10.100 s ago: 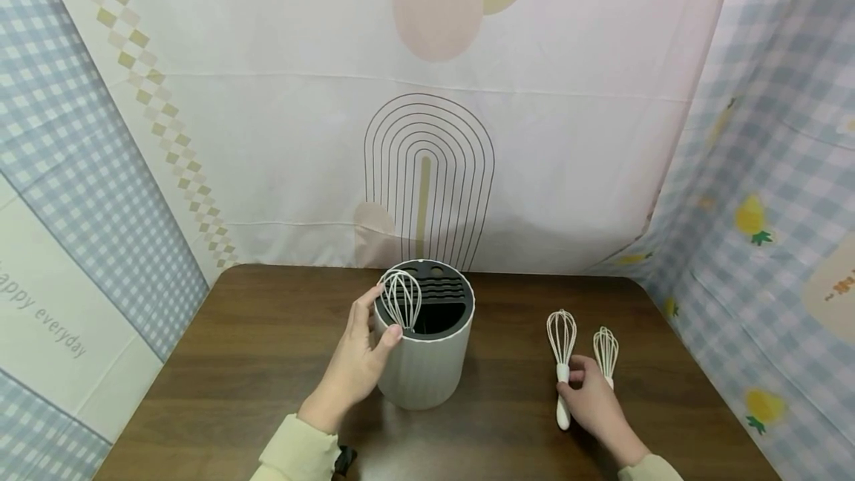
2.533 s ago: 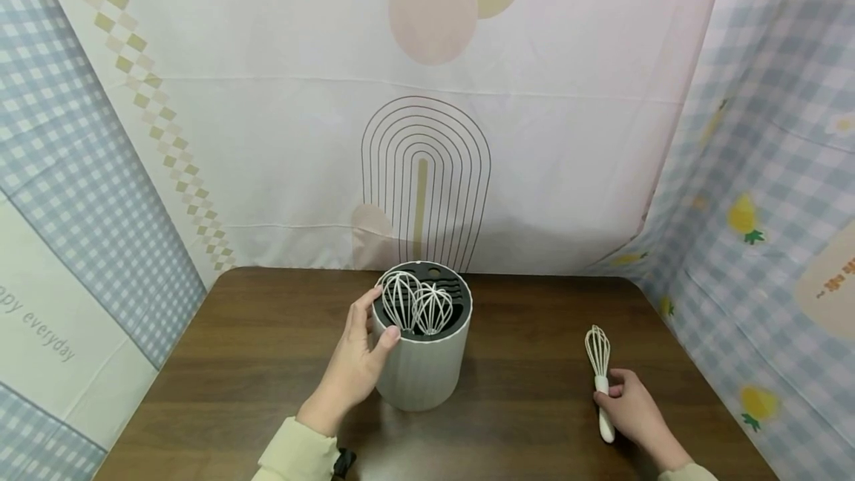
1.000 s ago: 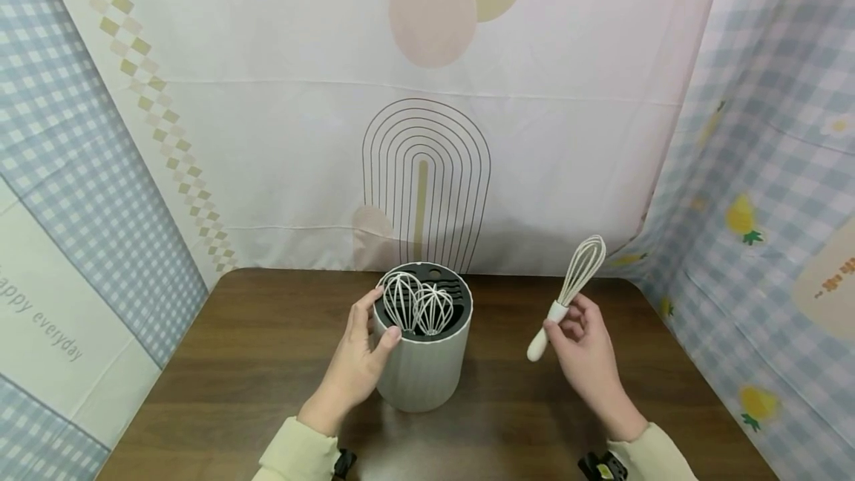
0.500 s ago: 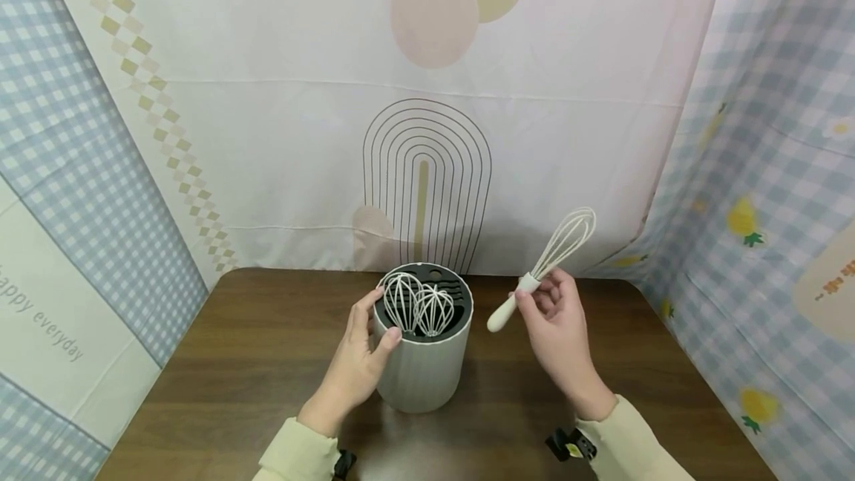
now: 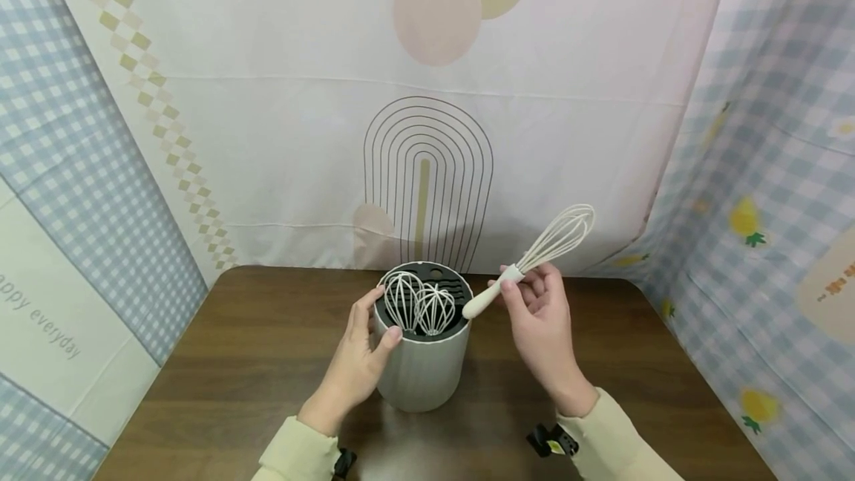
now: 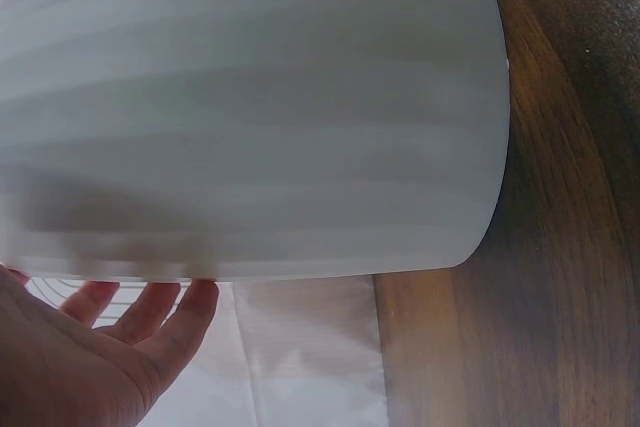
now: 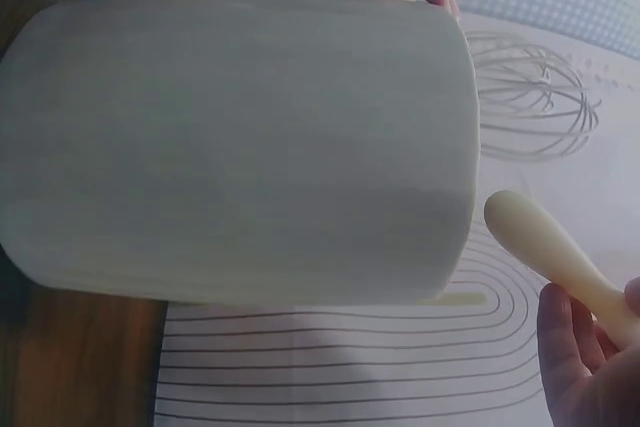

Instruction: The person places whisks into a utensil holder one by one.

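Observation:
A white ribbed utensil holder with a black slotted top stands on the table. Two whisks sit in its front opening: a larger whisk at left and a smaller whisk beside it, wire heads up, handles hidden inside. My left hand holds the holder's left side, thumb at the front rim, fingers behind. To the right, my right hand pinches a third whisk near the top of its white handle. This whisk tilts, wires up to the right, its handle end right at the holder's rim.
The brown wooden table ends at the back against a white patterned cloth. Blue checked cloths hang at both sides.
A second whisk went into the holder earlier. The right hand then picked the last whisk off the table and carried it up and left to the holder. The left hand stayed put.

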A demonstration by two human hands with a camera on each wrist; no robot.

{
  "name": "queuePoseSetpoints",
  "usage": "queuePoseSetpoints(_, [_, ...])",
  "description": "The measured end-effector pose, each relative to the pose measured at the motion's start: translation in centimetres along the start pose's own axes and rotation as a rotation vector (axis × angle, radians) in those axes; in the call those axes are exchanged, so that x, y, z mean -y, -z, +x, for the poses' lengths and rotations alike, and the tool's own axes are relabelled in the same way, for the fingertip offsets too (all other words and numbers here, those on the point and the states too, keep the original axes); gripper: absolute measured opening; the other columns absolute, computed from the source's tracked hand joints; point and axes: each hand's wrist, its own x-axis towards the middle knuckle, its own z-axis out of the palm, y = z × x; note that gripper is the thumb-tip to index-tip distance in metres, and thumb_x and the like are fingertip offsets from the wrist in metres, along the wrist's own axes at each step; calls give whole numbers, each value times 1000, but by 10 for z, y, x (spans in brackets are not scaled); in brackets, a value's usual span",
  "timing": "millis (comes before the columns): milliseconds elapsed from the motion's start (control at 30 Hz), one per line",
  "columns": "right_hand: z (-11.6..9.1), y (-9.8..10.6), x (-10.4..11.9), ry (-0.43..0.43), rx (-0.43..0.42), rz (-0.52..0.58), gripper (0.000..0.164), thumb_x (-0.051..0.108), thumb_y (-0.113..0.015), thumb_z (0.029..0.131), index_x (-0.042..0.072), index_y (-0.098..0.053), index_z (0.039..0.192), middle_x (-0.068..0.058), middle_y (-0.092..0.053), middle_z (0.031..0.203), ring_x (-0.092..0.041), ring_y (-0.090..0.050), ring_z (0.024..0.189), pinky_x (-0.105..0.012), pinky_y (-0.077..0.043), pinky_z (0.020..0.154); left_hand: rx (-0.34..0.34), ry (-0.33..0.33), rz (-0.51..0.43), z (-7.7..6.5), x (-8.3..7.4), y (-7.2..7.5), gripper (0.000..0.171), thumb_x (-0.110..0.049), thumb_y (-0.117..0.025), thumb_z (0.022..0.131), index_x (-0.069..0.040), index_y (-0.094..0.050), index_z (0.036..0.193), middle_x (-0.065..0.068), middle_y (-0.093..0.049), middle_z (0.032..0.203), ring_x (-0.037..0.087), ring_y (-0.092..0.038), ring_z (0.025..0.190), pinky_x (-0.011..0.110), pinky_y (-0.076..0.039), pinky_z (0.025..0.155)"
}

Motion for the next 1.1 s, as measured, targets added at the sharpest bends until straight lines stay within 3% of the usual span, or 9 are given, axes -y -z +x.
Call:
queuePoseSetpoints(400, [3,-14,-10,-25,52,-18,44,-1,-60,93,2,-38,132,-21,-56,115,-29,-64,96,-34,-55,79,-4,-2,5,0,-1,1,65,-37,-57,95,-28,-24,150,8,-31,149,33,-48,121,49,-43,97])
queuePoseSetpoints(733, [2,-20,-13,-68,102,-65,42,2,-59,94,1,-38,130,-20,-57,117,-45,-59,100,-39,-54,81,6,13,1,0,0,1,65,-37,-57,95,-29,-23,150,9,-31,149,33,-48,121,49,-43,98])
queuePoseSetpoints(1100, [-1,-32,11,-133,121,-191,45,-4,-59,92,-8,-37,131,-22,-58,117,-34,-61,99,-26,-54,78,0,2,1,-1,0,1,65,-36,-58,95,-26,-25,150,9,-32,148,31,-50,118,48,-44,97])
